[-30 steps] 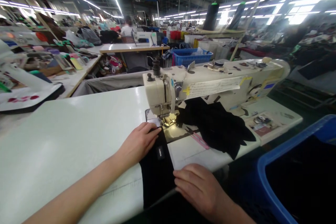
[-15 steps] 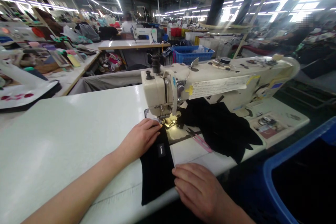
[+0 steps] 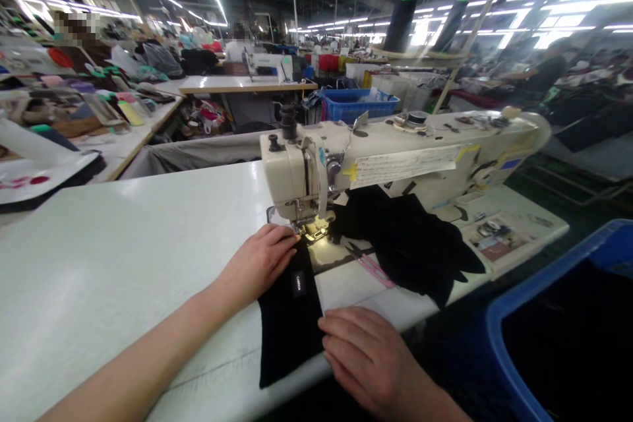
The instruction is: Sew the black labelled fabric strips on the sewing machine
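Note:
A black fabric piece (image 3: 289, 336) with a small lettered label (image 3: 299, 283) lies on the pale table, its upper end at the lit presser foot (image 3: 314, 229) of a cream sewing machine (image 3: 395, 158). My left hand (image 3: 264, 257) presses the fabric's left side close to the foot, fingers together and bent, the thumb hidden. Lower down, my right hand (image 3: 368, 349) has the right edge of the fabric between its fingertips, at the table's front. Pink-handled scissors (image 3: 376, 270) rest right of the foot, beside a heap of black fabric (image 3: 410, 237).
To the right of the table stands a blue bin (image 3: 499, 330) with dark contents. A handwritten paper strip (image 3: 405, 165) is taped to the machine. Behind it are a blue basket (image 3: 361, 105) and two dark thread cones (image 3: 399, 23). Several people sit farther back.
The whole view has shifted slightly, so everything sits a little farther left. Both hands keep their places on the black fabric piece, with hardly any visible movement of it.

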Available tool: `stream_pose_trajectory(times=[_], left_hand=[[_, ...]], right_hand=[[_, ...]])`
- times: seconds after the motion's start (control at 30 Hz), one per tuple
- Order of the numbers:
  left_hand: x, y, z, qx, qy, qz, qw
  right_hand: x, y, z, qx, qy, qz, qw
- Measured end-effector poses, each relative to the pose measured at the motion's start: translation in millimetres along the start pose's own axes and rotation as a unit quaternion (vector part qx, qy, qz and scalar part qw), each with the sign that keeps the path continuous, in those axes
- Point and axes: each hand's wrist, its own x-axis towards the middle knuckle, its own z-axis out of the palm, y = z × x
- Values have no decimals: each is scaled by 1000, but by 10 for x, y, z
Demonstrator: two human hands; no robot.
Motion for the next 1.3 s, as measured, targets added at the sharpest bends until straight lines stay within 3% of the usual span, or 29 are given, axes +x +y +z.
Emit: stream_pose_trajectory(times=[1.0, 1.17, 1.3], left_hand=[[4, -103, -45, 45, -56, -10, 997], [-179, 325, -180, 55, -21, -15, 998], [-467, 827, -292, -55, -38, 39, 997]], right_hand=[[53, -14, 33, -8, -24, -1, 1000], [64, -37, -4, -8, -22, 5, 1000], [59, -36, -30, -11, -47, 12, 999]])
